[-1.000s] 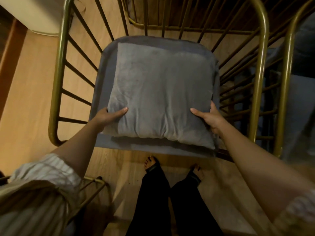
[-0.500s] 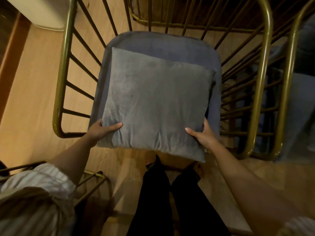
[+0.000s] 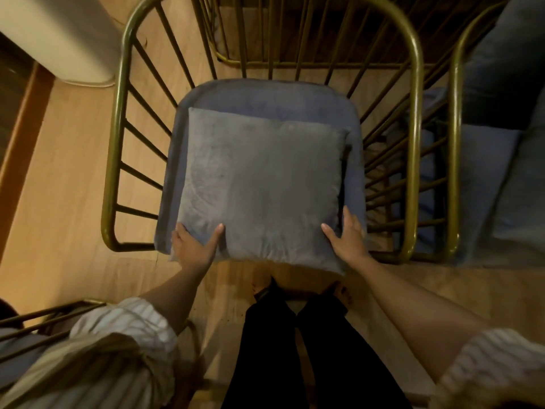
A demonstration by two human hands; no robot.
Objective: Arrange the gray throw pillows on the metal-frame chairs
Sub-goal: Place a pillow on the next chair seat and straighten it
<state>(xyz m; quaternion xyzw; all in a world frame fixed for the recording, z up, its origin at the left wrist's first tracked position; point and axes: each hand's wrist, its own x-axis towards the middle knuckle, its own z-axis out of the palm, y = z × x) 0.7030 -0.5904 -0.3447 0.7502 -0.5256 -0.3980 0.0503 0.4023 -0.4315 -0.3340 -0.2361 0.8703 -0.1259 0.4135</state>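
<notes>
A square gray throw pillow (image 3: 262, 184) hangs over the blue-gray seat cushion (image 3: 265, 95) of a brass metal-frame chair (image 3: 415, 113), its near edge past the seat's front. My left hand (image 3: 193, 249) grips the pillow's near-left corner, thumb on top. My right hand (image 3: 348, 236) grips the near-right corner the same way. The fingers under the pillow are hidden.
A second brass-frame chair (image 3: 454, 149) with a blue-gray seat (image 3: 483, 184) and a dark pillow (image 3: 507, 60) stands close on the right. Part of a third frame (image 3: 44, 320) shows at lower left. A white object (image 3: 56, 36) sits at upper left on the wooden floor.
The pillow has been drawn toward me and lifted off the seat, exposing the back of the seat cushion. Both hands kept their grip on its near corners.
</notes>
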